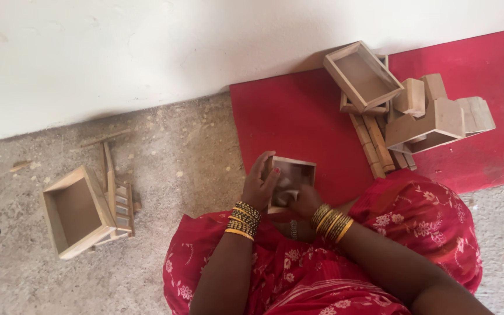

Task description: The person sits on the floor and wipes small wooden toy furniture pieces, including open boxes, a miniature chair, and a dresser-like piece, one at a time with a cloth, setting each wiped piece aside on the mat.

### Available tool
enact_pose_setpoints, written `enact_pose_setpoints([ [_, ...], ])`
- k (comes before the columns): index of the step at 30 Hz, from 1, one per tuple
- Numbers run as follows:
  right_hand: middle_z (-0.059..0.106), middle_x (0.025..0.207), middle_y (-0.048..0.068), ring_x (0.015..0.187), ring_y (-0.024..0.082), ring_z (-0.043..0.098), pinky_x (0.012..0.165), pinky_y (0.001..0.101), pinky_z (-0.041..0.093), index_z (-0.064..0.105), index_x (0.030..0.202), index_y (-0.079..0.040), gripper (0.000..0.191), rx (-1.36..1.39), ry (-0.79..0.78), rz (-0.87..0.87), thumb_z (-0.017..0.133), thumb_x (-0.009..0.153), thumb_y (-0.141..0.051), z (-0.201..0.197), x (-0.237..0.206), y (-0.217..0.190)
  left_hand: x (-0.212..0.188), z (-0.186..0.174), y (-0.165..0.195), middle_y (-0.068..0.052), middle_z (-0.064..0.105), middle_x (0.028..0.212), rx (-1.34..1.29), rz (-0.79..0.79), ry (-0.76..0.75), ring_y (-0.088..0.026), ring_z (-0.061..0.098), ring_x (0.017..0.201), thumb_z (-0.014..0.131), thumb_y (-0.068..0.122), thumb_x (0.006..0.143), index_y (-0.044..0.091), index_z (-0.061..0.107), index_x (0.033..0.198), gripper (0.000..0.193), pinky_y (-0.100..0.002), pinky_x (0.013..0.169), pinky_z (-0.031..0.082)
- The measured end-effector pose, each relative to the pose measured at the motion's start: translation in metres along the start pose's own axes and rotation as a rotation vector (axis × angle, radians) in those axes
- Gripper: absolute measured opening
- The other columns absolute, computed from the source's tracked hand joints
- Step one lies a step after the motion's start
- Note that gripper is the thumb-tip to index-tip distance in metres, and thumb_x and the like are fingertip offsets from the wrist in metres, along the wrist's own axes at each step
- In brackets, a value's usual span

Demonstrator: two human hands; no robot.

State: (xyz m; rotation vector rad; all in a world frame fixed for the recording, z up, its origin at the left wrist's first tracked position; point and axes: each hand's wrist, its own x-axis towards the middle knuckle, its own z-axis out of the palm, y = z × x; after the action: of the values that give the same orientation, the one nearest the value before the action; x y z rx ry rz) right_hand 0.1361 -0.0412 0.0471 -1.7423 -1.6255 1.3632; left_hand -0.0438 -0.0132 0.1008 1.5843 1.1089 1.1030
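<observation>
Both hands work a small wooden box [290,181] at frame centre.
Left hand [258,188] grips its side; right hand [304,201] presses inside — best kept braced on the lap.

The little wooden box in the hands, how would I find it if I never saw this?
Look at the red mat by the white wall. At its near edge, the small wooden box sits between the left hand and right hand. It's the only box being held.

Even, soft daylight, faint shadows (darkest inside the boxes), slightly soft focus throughout.
</observation>
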Motion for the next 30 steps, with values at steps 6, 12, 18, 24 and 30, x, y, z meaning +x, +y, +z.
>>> enact_pose_setpoints([
  [6,0.072,0.104,0.016,0.088,0.024,0.071,0.083,0.0397,0.060,0.068,0.103,-0.005,0.036,-0.454,-0.099,-0.873,0.085,0.080,-0.027,0.000,0.002,-0.027,-0.006,-0.003,0.001,-0.015,0.056,0.146,-0.106,-0.156,-0.012,-0.030,0.063,0.127,0.061,0.025,0.096,0.012,0.051,0.142,0.049,-0.039,0.097,0.056],
  [12,0.072,0.112,0.008,0.103,0.018,0.071,0.084,0.0349,0.066,0.066,0.109,-0.008,0.021,-0.093,-0.210,-0.274,0.068,0.088,-0.012,0.005,0.014,0.009,-0.006,-0.003,-0.009,-0.020,0.059,0.146,-0.039,-0.005,0.029,-0.031,0.057,0.138,0.062,0.022,0.101,0.008,0.052,0.145,0.047,-0.039,0.113,0.047],
  [18,0.075,0.096,0.013,0.084,0.021,0.075,0.067,0.0344,0.065,0.067,0.101,-0.004,0.013,0.386,0.179,0.032,0.058,0.098,-0.013,-0.059,0.027,0.008,0.000,-0.001,-0.004,-0.020,0.054,0.150,0.027,0.049,0.032,-0.034,0.051,0.143,0.065,0.021,0.098,0.007,0.045,0.149,0.057,-0.043,0.116,0.041],
  [24,0.076,0.101,0.016,0.085,0.024,0.076,0.068,0.0348,0.065,0.068,0.110,-0.005,0.023,-0.223,0.518,-0.417,0.067,0.096,-0.023,-0.041,0.017,-0.036,-0.001,-0.001,0.005,-0.019,0.057,0.147,0.146,-0.071,-0.011,-0.032,0.055,0.137,0.064,0.014,0.087,0.009,0.045,0.151,0.066,-0.042,0.113,0.046],
  [30,0.075,0.112,0.014,0.102,0.026,0.075,0.083,0.0366,0.064,0.071,0.111,-0.017,0.020,-0.479,0.423,-0.510,0.060,0.102,-0.031,-0.016,0.038,-0.007,-0.010,-0.005,0.012,-0.017,0.062,0.139,0.084,-0.088,0.017,-0.029,0.062,0.129,0.068,0.015,0.086,0.011,0.048,0.145,0.063,-0.040,0.106,0.052],
])
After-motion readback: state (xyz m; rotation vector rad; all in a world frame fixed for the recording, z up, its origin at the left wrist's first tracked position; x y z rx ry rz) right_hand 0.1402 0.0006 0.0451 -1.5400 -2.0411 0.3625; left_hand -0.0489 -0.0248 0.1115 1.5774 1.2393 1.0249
